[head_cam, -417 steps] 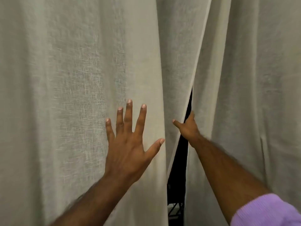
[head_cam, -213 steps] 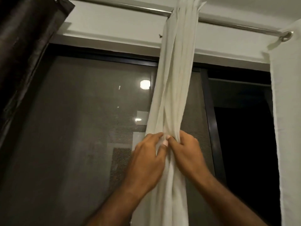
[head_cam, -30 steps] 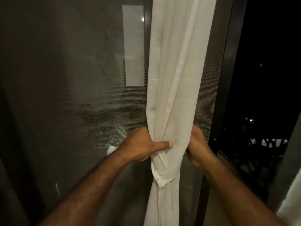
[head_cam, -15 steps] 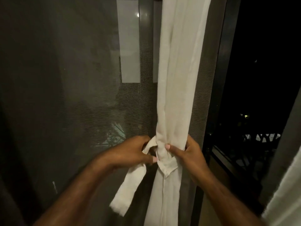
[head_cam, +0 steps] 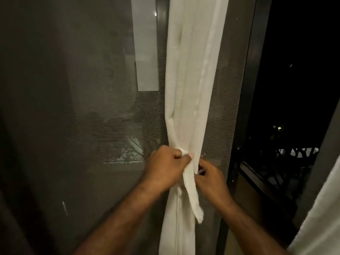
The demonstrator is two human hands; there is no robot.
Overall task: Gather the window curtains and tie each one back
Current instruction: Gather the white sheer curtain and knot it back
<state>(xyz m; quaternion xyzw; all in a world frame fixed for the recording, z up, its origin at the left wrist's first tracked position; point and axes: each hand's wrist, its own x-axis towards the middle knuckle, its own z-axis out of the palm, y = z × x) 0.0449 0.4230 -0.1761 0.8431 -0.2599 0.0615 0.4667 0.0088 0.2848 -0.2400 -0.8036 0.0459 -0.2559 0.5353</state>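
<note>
Hands pinch the gathered curtain [head_cam: 191,89] mid-height: left hand [head_cam: 165,168] clamps the tie strip [head_cam: 191,190], right hand [head_cam: 211,179] grips its other side, probably to cinch it.

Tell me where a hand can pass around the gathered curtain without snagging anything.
Free: left of the gathered curtain, across the mesh screen; also the narrow screen strip between curtain and dark window frame. Crowded: at the tie strip, where the left hand and right hand grip fabric.
</note>
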